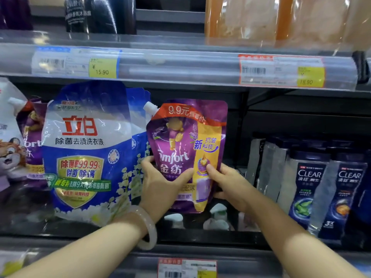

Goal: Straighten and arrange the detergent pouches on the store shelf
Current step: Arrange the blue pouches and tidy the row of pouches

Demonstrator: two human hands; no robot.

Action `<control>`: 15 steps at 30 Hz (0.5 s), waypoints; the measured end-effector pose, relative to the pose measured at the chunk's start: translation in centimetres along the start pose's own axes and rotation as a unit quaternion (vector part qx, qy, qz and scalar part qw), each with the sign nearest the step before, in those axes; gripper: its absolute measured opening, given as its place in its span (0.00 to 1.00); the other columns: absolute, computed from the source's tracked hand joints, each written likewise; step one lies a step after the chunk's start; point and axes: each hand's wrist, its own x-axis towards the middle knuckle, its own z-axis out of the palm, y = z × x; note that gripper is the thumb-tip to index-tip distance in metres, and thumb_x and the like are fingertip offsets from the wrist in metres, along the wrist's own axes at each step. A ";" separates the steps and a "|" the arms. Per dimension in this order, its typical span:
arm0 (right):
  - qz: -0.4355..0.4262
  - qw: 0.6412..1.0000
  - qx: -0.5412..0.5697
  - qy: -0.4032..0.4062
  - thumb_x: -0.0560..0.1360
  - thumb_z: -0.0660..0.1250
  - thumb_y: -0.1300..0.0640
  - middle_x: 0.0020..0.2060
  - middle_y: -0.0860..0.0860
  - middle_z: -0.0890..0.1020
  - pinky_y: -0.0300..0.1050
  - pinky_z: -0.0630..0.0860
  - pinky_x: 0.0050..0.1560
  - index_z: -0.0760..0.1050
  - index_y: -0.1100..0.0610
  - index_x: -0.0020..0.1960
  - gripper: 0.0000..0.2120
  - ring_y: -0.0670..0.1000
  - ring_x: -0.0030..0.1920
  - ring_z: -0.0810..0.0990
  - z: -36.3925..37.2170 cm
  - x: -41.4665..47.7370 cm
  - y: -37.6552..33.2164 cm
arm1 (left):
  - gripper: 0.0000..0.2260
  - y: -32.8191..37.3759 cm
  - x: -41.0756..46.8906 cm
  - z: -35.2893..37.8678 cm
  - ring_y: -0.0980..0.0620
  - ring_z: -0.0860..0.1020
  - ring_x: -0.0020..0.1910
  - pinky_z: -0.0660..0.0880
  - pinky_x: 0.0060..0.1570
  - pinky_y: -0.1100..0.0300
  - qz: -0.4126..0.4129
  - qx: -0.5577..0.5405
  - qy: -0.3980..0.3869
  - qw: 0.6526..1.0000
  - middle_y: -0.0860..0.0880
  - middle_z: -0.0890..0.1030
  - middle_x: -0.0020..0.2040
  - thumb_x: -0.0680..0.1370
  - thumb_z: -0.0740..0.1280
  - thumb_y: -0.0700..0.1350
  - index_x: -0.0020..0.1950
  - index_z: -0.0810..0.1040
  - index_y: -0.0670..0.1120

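Observation:
A purple Comfort pouch (186, 141) with a white spout and orange price banner stands upright in the middle of the shelf. My left hand (160, 185) grips its lower left side, thumb across the front. My right hand (228, 185) holds its lower right edge. A large blue and white detergent pouch (84, 149) leans just to the left, with more blue pouches (138, 117) behind it. Another purple Comfort pouch (32, 135) and a white tiger pouch (10, 149) sit at the far left.
Dark Clear shampoo bottles (307, 189) fill the shelf's right side. White caps (216, 217) lie low behind the held pouch. The upper shelf rail (180, 65) carries price tags; black bottles and orange packs stand above. A price label (186, 267) sits on the front rail below.

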 end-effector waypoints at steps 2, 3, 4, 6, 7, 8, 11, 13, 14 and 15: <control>0.001 1.000 0.017 -0.005 0.77 0.63 0.48 0.51 0.46 0.85 0.49 0.79 0.52 0.75 0.47 0.58 0.12 0.47 0.51 0.84 -0.3 -0.5 0.0 | 0.41 -0.2 0.1 -1.2 0.59 0.76 0.49 0.74 0.49 0.64 0.002 0.011 -0.050 0.999 0.55 0.73 0.52 0.57 0.81 0.54 0.59 0.58 0.55; 0.002 1.000 0.024 -0.013 0.74 0.66 0.47 0.51 0.46 0.85 0.50 0.79 0.53 0.75 0.46 0.58 0.14 0.47 0.51 0.84 -0.3 -0.7 -0.1 | 0.44 0.0 0.1 -1.8 0.57 0.76 0.52 0.75 0.53 0.61 -0.003 0.034 -0.077 0.996 0.54 0.73 0.54 0.53 0.81 0.58 0.61 0.59 0.56; 0.003 0.999 0.023 -0.023 0.70 0.68 0.47 0.51 0.46 0.85 0.51 0.78 0.54 0.74 0.46 0.59 0.17 0.47 0.51 0.84 -0.2 -0.9 -0.2 | 0.47 0.2 0.0 -2.2 0.57 0.76 0.53 0.76 0.54 0.61 -0.008 0.042 -0.108 0.993 0.53 0.73 0.55 0.52 0.81 0.59 0.63 0.59 0.56; -0.001 0.999 0.002 -0.035 0.67 0.72 0.53 0.49 0.47 0.86 0.51 0.80 0.51 0.73 0.47 0.59 0.21 0.49 0.50 0.85 0.5 -1.3 -0.5 | 0.41 0.8 -0.5 -2.4 0.63 0.79 0.45 0.76 0.41 0.74 -0.023 -0.012 -0.165 0.986 0.53 0.76 0.52 0.58 0.82 0.48 0.62 0.61 0.53; -0.009 1.000 -0.008 -0.026 0.67 0.73 0.59 0.48 0.48 0.86 0.48 0.81 0.46 0.72 0.50 0.59 0.22 0.50 0.48 0.85 0.9 -1.5 -0.6 | 0.37 0.9 -1.0 -2.3 0.65 0.80 0.41 0.75 0.36 0.75 -0.028 -0.039 -0.182 0.982 0.53 0.78 0.50 0.61 0.81 0.41 0.61 0.62 0.51; -0.017 1.000 -0.010 -0.007 0.68 0.73 0.63 0.46 0.50 0.86 0.46 0.81 0.41 0.72 0.52 0.58 0.22 0.51 0.45 0.86 1.3 -1.8 -0.6 | 0.35 0.8 -1.4 -2.0 0.64 0.81 0.41 0.76 0.37 0.73 -0.025 -0.059 -0.184 0.981 0.51 0.80 0.51 0.62 0.80 0.37 0.60 0.64 0.51; -0.045 0.997 0.014 0.054 0.69 0.70 0.71 0.40 0.51 0.87 0.41 0.80 0.34 0.73 0.56 0.55 0.18 0.49 0.39 0.86 2.4 -3.3 -0.7 | 0.36 0.4 -2.9 -1.5 0.55 0.81 0.53 0.79 0.53 0.54 0.011 -0.087 -0.138 0.987 0.50 0.80 0.56 0.56 0.81 0.45 0.56 0.64 0.61; -0.067 0.994 0.041 0.070 0.69 0.67 0.75 0.38 0.50 0.86 0.38 0.79 0.31 0.73 0.56 0.54 0.19 0.47 0.36 0.85 2.9 -4.6 -0.8 | 0.36 0.3 -3.5 -1.4 0.52 0.79 0.56 0.77 0.57 0.48 0.014 -0.114 -0.127 0.985 0.52 0.79 0.57 0.53 0.79 0.51 0.53 0.63 0.68; -0.078 0.993 0.046 0.078 0.69 0.67 0.76 0.38 0.51 0.86 0.37 0.79 0.30 0.73 0.57 0.54 0.19 0.47 0.35 0.85 3.3 -5.3 -0.9 | 0.36 0.3 -3.8 -1.4 0.51 0.79 0.57 0.76 0.58 0.46 0.012 -0.126 -0.124 0.984 0.52 0.79 0.57 0.52 0.79 0.53 0.52 0.63 0.71; -0.086 0.991 0.044 0.093 0.69 0.67 0.76 0.38 0.51 0.86 0.37 0.79 0.29 0.73 0.59 0.54 0.19 0.47 0.35 0.85 3.8 -5.9 -0.9 | 0.36 0.4 -4.3 -1.7 0.50 0.79 0.57 0.76 0.57 0.45 0.014 -0.139 -0.119 0.983 0.51 0.80 0.57 0.52 0.79 0.52 0.51 0.63 0.72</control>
